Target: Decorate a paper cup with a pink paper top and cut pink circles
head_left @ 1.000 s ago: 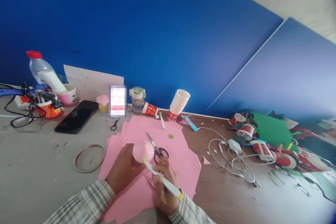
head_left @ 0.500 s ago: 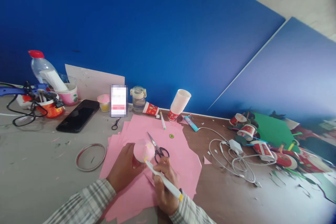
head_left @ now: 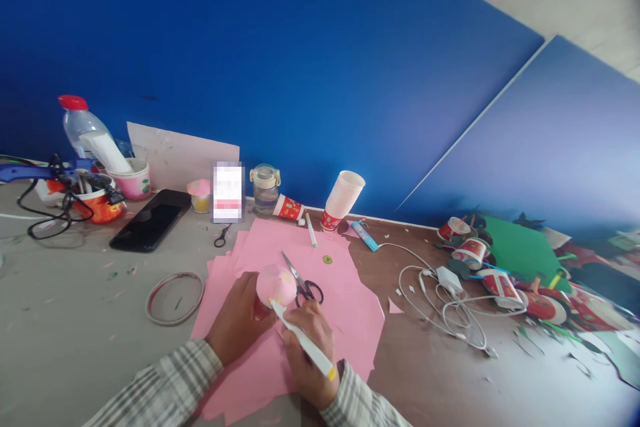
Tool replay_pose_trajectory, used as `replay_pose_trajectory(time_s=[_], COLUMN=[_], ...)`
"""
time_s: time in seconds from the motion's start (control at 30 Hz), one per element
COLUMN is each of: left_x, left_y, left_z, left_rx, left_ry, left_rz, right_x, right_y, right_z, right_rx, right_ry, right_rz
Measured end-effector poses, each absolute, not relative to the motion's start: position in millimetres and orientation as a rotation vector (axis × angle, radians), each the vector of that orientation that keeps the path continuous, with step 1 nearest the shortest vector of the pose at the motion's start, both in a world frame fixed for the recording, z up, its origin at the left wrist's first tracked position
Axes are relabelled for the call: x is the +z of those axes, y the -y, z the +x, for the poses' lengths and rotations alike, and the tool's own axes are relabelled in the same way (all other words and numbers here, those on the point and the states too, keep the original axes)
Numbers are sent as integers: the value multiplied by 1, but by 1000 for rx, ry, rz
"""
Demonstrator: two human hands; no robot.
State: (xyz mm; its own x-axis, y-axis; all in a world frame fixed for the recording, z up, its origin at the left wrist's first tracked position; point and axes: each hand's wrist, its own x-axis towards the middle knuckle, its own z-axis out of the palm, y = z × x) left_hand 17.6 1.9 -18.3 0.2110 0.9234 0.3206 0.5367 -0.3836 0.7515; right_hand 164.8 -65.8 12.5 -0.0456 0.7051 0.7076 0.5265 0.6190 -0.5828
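Observation:
My left hand (head_left: 239,315) is wrapped round a red paper cup (head_left: 261,309) topped with a domed pink paper cover (head_left: 277,283). In my right hand (head_left: 311,340) is a white marker pen (head_left: 309,345) with a yellow end, its tip against the near edge of the pink cover. Small yellow marks show on that cover. Scissors (head_left: 303,283) with dark handles lie partly spread just right of the cup. Under both hands are stacked sheets of pink paper (head_left: 350,320). A small round green sticker (head_left: 327,259) rests on the paper.
A tall stack of paper cups (head_left: 344,197) leans at the back. Left are a black phone (head_left: 151,221), a tape ring (head_left: 175,298) and a lidded glass jar (head_left: 265,190). White cables (head_left: 463,313) and several decorated cups (head_left: 500,287) lie to the right.
The marker and my right hand have shifted slightly left along the edge of the pink cover. A few more yellow marks show there. My left hand keeps its hold on the cup.

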Motion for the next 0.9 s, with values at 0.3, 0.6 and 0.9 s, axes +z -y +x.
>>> replay_pose_trajectory(time_s=[0.3, 0.6, 0.9], left_x=[-19, -20, -19], left_y=[-2, -2, -2], left_z=[17, 17, 18], left_rx=[1045, 1034, 1046], left_ry=[-1338, -1344, -1330], left_rz=[2021, 2031, 2023], right_x=[23, 25, 27], right_y=[66, 66, 66], right_z=[166, 169, 168], right_rx=[169, 143, 165], right_ry=[1701, 1702, 1713], right_rz=[-991, -987, -971])
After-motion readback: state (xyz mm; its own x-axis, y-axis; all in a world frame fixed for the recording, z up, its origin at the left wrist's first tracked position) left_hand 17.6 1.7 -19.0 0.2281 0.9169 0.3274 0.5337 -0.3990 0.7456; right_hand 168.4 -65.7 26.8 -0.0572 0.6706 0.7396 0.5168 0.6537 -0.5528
